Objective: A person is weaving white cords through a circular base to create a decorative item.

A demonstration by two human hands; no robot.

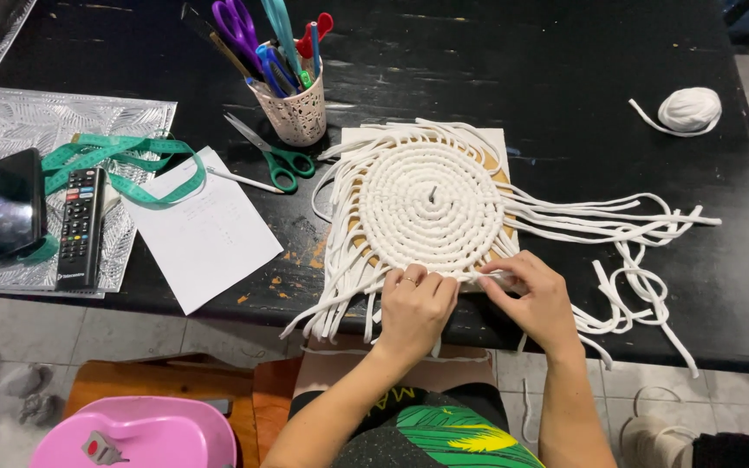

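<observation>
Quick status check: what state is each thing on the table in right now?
Woven disc: flat on table, loose strands trailing.
Left hand: pressing disc's near edge.
Right hand: pinching a strand at the edge.
Yarn ball: wound, tail loose.
Green scissors: shut, lying flat.
Phone: screen dark.
Tape measure: unrolled.
Cup: upright, full of tools.

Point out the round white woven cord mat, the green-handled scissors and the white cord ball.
Round white woven cord mat (431, 206), head view, on its coiled centre.
Green-handled scissors (281, 161), head view, on the handle loops.
White cord ball (689, 110), head view, on its middle.
</observation>
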